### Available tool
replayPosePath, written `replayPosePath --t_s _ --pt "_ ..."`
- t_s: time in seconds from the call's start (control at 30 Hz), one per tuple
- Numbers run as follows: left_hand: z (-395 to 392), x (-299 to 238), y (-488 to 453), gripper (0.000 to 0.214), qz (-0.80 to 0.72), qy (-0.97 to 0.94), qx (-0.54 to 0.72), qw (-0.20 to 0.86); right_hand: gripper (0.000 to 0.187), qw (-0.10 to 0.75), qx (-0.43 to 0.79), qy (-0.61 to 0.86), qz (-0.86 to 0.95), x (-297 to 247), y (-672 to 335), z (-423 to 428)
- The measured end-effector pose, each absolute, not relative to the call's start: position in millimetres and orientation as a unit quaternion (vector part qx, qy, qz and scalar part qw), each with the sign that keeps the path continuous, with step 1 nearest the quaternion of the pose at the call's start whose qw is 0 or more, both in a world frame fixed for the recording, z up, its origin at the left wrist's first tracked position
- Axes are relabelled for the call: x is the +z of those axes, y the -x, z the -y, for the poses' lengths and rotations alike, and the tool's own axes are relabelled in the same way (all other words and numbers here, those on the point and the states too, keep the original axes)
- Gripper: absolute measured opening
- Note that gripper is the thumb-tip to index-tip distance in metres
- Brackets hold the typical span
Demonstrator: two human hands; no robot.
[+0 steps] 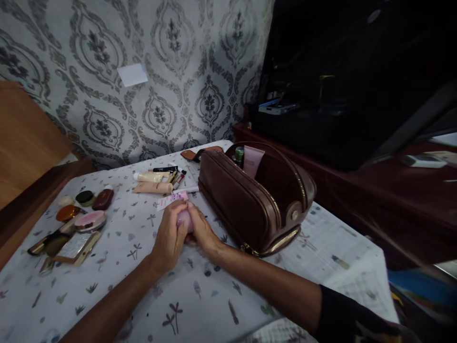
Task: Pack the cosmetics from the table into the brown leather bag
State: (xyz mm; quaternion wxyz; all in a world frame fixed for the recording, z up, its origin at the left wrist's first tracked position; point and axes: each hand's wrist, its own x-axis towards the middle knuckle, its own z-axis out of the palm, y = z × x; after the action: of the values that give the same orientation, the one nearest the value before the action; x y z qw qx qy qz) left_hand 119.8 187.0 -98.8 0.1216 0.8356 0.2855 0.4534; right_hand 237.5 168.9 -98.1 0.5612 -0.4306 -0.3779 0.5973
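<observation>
My left hand (167, 240) and my right hand (205, 233) are cupped together around a small, rounded pink item (184, 220) just above the table. Most of it is hidden by my fingers, so its kind does not show. Right behind my hands lies a pink and white tube (170, 200). To the right stands an unzipped brown toiletry bag (233, 205), close to my right hand. Inside it, a pink tube (253, 161) and a green-topped container (239, 155) stick up at the opening.
Beige tubes (152, 187) and slim cosmetics lie behind my hands. At the left sit a pink compact (90, 220), an orange-lidded jar (67, 213), a silver palette (75, 247) and brushes. A television (350, 71) stands behind the bag on a dark red cabinet (360, 200).
</observation>
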Motion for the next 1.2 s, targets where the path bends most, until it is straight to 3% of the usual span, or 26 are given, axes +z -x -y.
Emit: replayPosePath --t_s 0.23,0.6,0.87,1.07,1.2 --pt "-192 -97 -113 0.038 -0.203 -0.890 0.409 0.015 0.059 0.504 0.682 0.459 0.264 -93 -239 -171" --pt "-193 -75 -107 0.042 -0.105 -0.900 0.408 -0.112 0.040 0.467 0.740 0.427 0.228 -61 -241 -162" --pt "-175 -26 -122 0.036 -0.115 -0.851 0.510 -0.051 0.057 0.497 0.673 0.320 0.445 -1 -275 -125" --pt "-153 3 -167 0.041 -0.152 -0.803 0.575 0.032 0.062 0.512 0.645 0.290 0.486 40 -324 -95" --pt "-147 12 -194 0.045 -0.134 -0.815 0.559 0.073 0.046 0.535 0.560 0.331 0.539 55 -356 -82"
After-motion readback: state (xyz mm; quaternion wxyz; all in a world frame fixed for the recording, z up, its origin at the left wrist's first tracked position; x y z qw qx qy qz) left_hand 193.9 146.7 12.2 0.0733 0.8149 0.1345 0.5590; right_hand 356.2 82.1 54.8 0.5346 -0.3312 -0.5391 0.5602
